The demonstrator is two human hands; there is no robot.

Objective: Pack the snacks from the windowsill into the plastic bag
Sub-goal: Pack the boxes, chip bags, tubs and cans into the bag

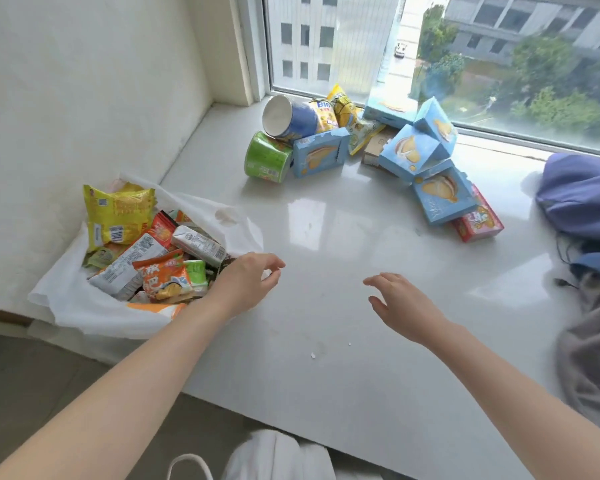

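The glossy white stone windowsill (pixel 326 237) carries a filled white plastic bag (pixel 77 306) at its left edge and pale blue snack boxes (pixel 409 154) by the glass (pixel 499 81). The left hand (pixel 246 282) and right hand (pixel 402 306) hover, fingers relaxed, empty.

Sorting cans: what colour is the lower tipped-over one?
The lower cylindrical snack can is green; head view.

Bright, soft daylight pours in through the window (pixel 326 39). Just below the window, the glossy windowsill (pixel 326 323) shows pale glare patches and faint reflections. Shadows are weak and diffuse. Far from the window, toward the frame's edges, straight lines bow and detail softens slightly.
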